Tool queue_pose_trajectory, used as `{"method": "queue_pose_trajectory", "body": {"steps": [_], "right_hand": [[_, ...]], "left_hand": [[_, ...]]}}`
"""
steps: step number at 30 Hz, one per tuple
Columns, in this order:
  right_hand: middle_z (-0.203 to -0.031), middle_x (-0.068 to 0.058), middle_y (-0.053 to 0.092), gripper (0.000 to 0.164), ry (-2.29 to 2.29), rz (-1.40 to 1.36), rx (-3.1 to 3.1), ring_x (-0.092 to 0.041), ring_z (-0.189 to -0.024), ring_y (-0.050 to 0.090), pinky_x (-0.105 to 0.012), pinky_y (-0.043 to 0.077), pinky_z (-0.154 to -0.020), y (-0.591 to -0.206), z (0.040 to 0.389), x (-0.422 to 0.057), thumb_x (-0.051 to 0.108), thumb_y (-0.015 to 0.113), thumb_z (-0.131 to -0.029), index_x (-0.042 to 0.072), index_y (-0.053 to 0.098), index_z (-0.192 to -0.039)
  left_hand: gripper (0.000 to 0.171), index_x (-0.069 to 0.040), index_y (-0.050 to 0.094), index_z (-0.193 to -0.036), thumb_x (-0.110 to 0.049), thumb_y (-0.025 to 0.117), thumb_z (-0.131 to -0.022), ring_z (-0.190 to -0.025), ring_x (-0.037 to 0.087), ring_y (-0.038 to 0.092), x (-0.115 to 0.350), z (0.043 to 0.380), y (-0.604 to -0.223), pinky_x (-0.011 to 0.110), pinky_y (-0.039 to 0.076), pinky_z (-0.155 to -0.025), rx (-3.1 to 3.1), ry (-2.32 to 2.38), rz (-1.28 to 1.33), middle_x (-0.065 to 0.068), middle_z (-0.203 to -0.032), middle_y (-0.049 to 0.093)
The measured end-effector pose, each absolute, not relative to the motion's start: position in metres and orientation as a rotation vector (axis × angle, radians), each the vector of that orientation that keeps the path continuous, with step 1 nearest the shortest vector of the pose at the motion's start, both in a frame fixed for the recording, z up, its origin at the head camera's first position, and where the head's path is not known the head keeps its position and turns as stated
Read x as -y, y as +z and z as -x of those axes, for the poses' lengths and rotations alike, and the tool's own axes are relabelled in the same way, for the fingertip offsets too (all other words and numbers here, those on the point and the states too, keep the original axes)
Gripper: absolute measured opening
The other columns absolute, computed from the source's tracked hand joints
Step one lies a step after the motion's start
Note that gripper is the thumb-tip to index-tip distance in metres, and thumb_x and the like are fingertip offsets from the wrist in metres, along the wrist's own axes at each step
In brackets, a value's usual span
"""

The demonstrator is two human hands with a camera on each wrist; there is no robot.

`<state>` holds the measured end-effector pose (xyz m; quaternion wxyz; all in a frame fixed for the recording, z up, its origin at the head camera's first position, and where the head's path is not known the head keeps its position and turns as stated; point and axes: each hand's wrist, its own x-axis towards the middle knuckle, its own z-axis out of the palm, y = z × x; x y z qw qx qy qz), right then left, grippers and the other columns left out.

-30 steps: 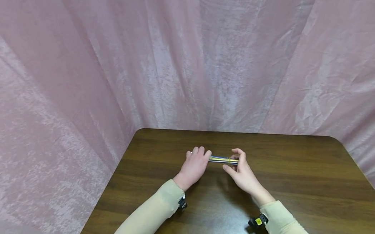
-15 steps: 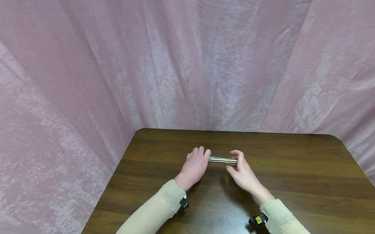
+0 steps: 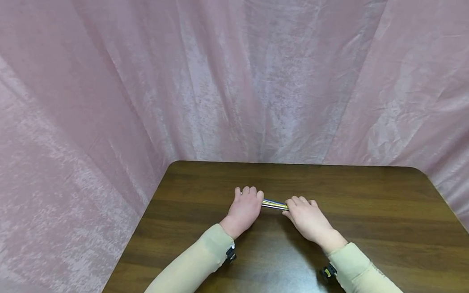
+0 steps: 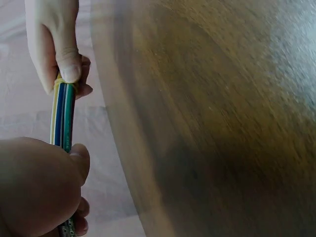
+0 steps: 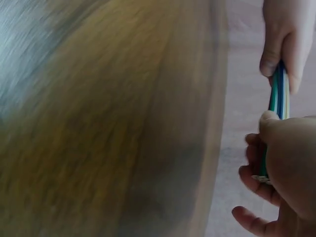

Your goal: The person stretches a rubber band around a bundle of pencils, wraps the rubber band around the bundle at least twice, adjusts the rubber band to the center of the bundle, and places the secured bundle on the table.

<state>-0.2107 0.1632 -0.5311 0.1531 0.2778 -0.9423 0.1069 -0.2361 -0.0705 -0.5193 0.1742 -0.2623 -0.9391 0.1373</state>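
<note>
A bundle of thin coloured pencils (image 3: 274,204) is held level above the table between both hands, with blue, green, white and yellow sides showing in the left wrist view. The left hand (image 3: 243,210) grips its left end, fingers wrapped over it. My right hand (image 3: 308,220) holds the right end, its thumb pressed along the pencils (image 5: 279,98) in the right wrist view and its outer fingers looser. A yellow rubber band (image 4: 60,79) circles the bundle at the right hand's thumb, partly covered by it. Most of both ends is hidden in the hands.
Below the hands is a brown wood-grain table (image 3: 267,265) with rounded far corners. A pink velvet curtain (image 3: 263,76) hangs behind it and at the sides. Each sleeve cuff carries a small black wrist camera (image 3: 328,271).
The right hand has turned over and closed its fingers round the right end and the band, where it was loosely spread before. That end dips slightly. The left hand has hardly moved.
</note>
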Motion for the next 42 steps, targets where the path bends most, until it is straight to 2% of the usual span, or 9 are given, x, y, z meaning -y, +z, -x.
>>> {"method": "queue_pose_trajectory", "body": {"steps": [3, 8, 13, 19, 26, 31, 36, 39, 42], "right_hand": [[-0.092, -0.001, 0.057, 0.021, 0.248, -0.805, 2.660, -0.025, -0.088, 0.058, -0.048, 0.048, -0.075, -0.534, 0.211, -0.163, 0.026, 0.075, -0.101, 0.010, 0.062, -0.105], [-0.096, -0.003, 0.062, 0.025, 0.218, -0.903, 2.613, -0.027, -0.090, 0.062, -0.049, 0.049, -0.076, -0.533, 0.214, -0.162, 0.029, 0.076, -0.101, 0.009, 0.064, -0.108], [-0.107, -0.004, 0.069, 0.038, 0.256, -0.846, 2.650, -0.028, -0.101, 0.066, -0.053, 0.051, -0.083, -0.526, 0.217, -0.169, 0.037, 0.079, -0.097, 0.008, 0.070, -0.120], [-0.094, -0.001, 0.063, 0.023, 0.168, -0.947, 2.605, -0.026, -0.090, 0.062, -0.050, 0.049, -0.077, -0.530, 0.218, -0.173, 0.033, 0.075, -0.100, 0.011, 0.068, -0.100], [-0.097, 0.000, 0.059, 0.020, 0.162, -1.020, 2.592, -0.025, -0.091, 0.059, -0.049, 0.049, -0.079, -0.542, 0.217, -0.170, 0.031, 0.071, -0.103, 0.013, 0.063, -0.100], [-0.100, -0.001, 0.060, 0.020, 0.181, -1.058, 2.575, -0.025, -0.094, 0.059, -0.048, 0.049, -0.080, -0.538, 0.218, -0.162, 0.032, 0.070, -0.104, 0.012, 0.064, -0.103], [-0.105, 0.000, 0.064, 0.033, 0.218, -1.011, 2.612, -0.024, -0.100, 0.062, -0.050, 0.050, -0.084, -0.533, 0.219, -0.166, 0.041, 0.076, -0.099, 0.012, 0.069, -0.114], [-0.100, 0.001, 0.065, 0.031, 0.211, -0.980, 2.612, -0.024, -0.098, 0.062, -0.050, 0.049, -0.082, -0.532, 0.219, -0.172, 0.041, 0.077, -0.097, 0.014, 0.070, -0.108], [-0.094, 0.001, 0.062, 0.022, 0.172, -1.004, 2.586, -0.024, -0.092, 0.060, -0.048, 0.047, -0.078, -0.534, 0.218, -0.173, 0.036, 0.073, -0.101, 0.015, 0.067, -0.099]], "left_hand": [[0.009, -0.013, 0.059, -0.101, -0.015, 0.056, -0.109, -0.088, 0.022, 0.059, 0.066, 0.234, -0.520, 0.042, 0.044, -0.086, 2.625, 0.394, 0.778, 0.003, -0.093, 0.061], [0.007, -0.014, 0.061, -0.101, -0.019, 0.062, -0.107, -0.083, 0.018, 0.061, 0.061, 0.232, -0.520, 0.032, 0.040, -0.074, 2.575, 0.408, 0.886, 0.000, -0.090, 0.063], [0.012, -0.013, 0.062, -0.104, -0.024, 0.064, -0.107, -0.087, 0.021, 0.063, 0.064, 0.234, -0.516, 0.038, 0.044, -0.076, 2.690, 0.372, 0.823, 0.003, -0.094, 0.065], [0.015, -0.013, 0.063, -0.104, -0.027, 0.066, -0.107, -0.086, 0.021, 0.064, 0.066, 0.234, -0.515, 0.041, 0.048, -0.076, 2.686, 0.408, 0.852, 0.004, -0.093, 0.066], [0.030, -0.016, 0.064, -0.101, -0.045, 0.072, -0.101, -0.081, 0.018, 0.065, 0.067, 0.231, -0.518, 0.037, 0.047, -0.074, 2.584, 0.513, 0.932, 0.000, -0.089, 0.068], [0.032, -0.016, 0.062, -0.101, -0.047, 0.069, -0.102, -0.079, 0.018, 0.064, 0.061, 0.229, -0.518, 0.032, 0.045, -0.067, 2.623, 0.447, 1.011, -0.001, -0.090, 0.067], [0.032, -0.014, 0.062, -0.104, -0.046, 0.067, -0.103, -0.082, 0.019, 0.065, 0.062, 0.230, -0.520, 0.032, 0.046, -0.069, 2.722, 0.373, 1.017, 0.001, -0.093, 0.067], [0.033, -0.013, 0.061, -0.107, -0.046, 0.066, -0.104, -0.086, 0.020, 0.063, 0.066, 0.231, -0.523, 0.033, 0.045, -0.072, 2.763, 0.363, 0.980, 0.001, -0.095, 0.066], [0.033, -0.013, 0.061, -0.108, -0.046, 0.067, -0.104, -0.087, 0.020, 0.062, 0.065, 0.231, -0.524, 0.034, 0.043, -0.073, 2.752, 0.360, 0.947, 0.002, -0.096, 0.064]]}}
